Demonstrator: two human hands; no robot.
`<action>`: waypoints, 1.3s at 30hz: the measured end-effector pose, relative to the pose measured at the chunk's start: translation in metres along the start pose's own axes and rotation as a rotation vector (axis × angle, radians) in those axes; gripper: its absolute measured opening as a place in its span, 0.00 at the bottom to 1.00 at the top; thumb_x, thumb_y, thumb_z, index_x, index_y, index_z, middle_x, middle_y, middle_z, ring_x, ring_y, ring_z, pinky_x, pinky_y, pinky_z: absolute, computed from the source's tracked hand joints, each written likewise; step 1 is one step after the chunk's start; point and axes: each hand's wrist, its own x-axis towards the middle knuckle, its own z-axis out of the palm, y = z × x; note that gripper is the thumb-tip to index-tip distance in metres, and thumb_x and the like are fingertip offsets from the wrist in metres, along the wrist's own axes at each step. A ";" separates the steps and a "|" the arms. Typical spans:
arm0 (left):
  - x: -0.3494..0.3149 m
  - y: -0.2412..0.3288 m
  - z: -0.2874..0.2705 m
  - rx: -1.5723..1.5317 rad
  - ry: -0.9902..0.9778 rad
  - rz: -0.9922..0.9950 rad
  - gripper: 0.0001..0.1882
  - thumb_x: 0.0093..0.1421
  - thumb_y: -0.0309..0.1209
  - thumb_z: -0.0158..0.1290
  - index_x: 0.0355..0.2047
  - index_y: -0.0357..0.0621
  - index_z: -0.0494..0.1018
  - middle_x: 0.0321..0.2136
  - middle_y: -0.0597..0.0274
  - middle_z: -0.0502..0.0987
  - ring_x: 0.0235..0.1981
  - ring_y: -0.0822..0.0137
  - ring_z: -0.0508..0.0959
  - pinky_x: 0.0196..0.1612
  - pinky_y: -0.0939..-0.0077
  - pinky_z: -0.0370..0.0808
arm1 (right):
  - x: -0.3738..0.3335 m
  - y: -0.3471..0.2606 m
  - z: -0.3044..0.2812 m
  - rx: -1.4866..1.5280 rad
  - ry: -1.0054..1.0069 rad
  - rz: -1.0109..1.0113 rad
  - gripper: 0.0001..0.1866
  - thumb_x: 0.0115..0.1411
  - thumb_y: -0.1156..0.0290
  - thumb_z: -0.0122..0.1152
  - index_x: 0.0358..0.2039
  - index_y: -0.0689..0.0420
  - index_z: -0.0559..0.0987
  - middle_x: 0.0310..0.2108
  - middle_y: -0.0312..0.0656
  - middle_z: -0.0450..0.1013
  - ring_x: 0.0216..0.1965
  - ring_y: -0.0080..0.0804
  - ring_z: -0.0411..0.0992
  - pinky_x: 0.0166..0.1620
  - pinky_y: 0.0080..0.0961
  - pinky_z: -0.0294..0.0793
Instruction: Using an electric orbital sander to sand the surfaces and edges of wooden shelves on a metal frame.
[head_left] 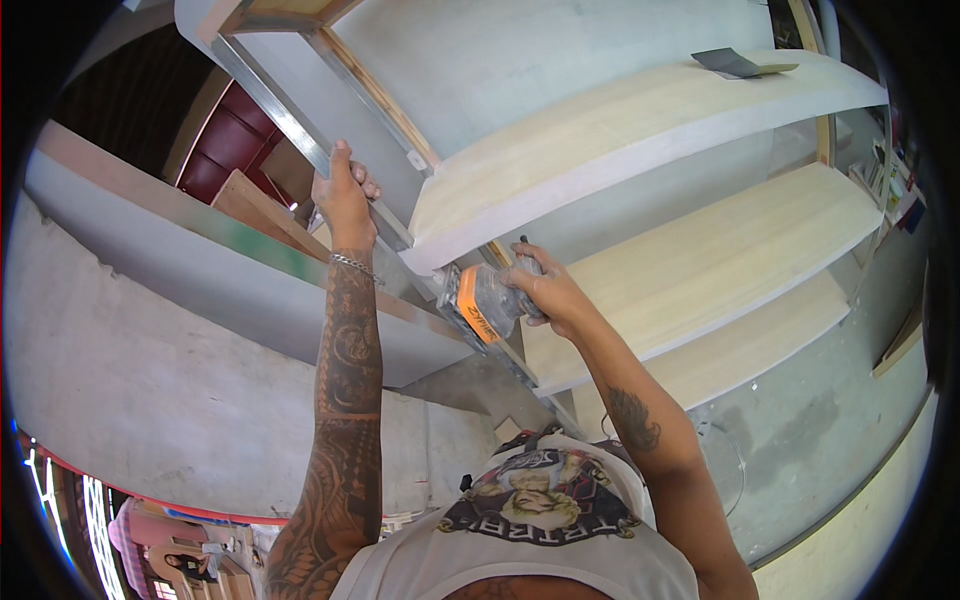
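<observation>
Sander (482,302), one: clasped in right hand (540,285), at frame (285,120); left hand (345,200) up-left of it, curled on frame.

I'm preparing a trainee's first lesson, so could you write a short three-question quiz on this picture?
1. What does the right hand hold?
a) a hammer
b) an orange-and-grey power tool
c) a paintbrush

2. True or false: the left hand grips a silvery bar of the frame.

3. What lies on the uppermost curved shelf in view?

Key: 1. b. 2. True. 3. A folded dark sheet.
</observation>
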 end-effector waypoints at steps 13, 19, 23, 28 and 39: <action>0.003 -0.006 -0.002 -0.004 -0.011 -0.025 0.13 0.66 0.39 0.56 0.38 0.46 0.65 0.18 0.71 0.64 0.15 0.75 0.65 0.19 0.78 0.65 | 0.011 -0.001 -0.003 0.032 -0.051 0.015 0.43 0.50 0.58 0.68 0.67 0.48 0.65 0.55 0.48 0.69 0.46 0.40 0.72 0.34 0.38 0.74; 0.004 -0.007 -0.004 0.014 0.012 -0.019 0.14 0.65 0.39 0.56 0.38 0.46 0.65 0.18 0.71 0.64 0.15 0.76 0.65 0.19 0.79 0.65 | 0.020 0.022 -0.012 0.043 -0.066 0.090 0.43 0.50 0.59 0.67 0.68 0.47 0.65 0.56 0.48 0.69 0.48 0.41 0.72 0.35 0.39 0.75; 0.009 -0.018 -0.004 -0.003 0.008 -0.021 0.14 0.65 0.38 0.57 0.39 0.45 0.66 0.18 0.71 0.64 0.15 0.76 0.65 0.18 0.79 0.65 | 0.020 0.019 -0.014 0.043 -0.116 0.061 0.42 0.49 0.59 0.67 0.67 0.46 0.66 0.58 0.49 0.67 0.49 0.42 0.71 0.36 0.40 0.75; 0.010 -0.018 0.000 -0.009 0.026 -0.025 0.12 0.65 0.37 0.56 0.39 0.45 0.66 0.18 0.71 0.64 0.15 0.76 0.64 0.18 0.79 0.64 | 0.023 0.015 -0.016 0.044 -0.155 0.014 0.41 0.49 0.59 0.66 0.66 0.45 0.67 0.58 0.50 0.67 0.49 0.43 0.71 0.38 0.43 0.76; 0.008 -0.019 -0.001 0.036 0.026 -0.033 0.14 0.65 0.41 0.57 0.37 0.45 0.69 0.19 0.71 0.64 0.16 0.76 0.64 0.20 0.79 0.64 | 0.027 0.030 -0.017 0.020 -0.086 0.043 0.37 0.51 0.63 0.66 0.64 0.44 0.69 0.35 0.36 0.72 0.29 0.25 0.68 0.24 0.29 0.65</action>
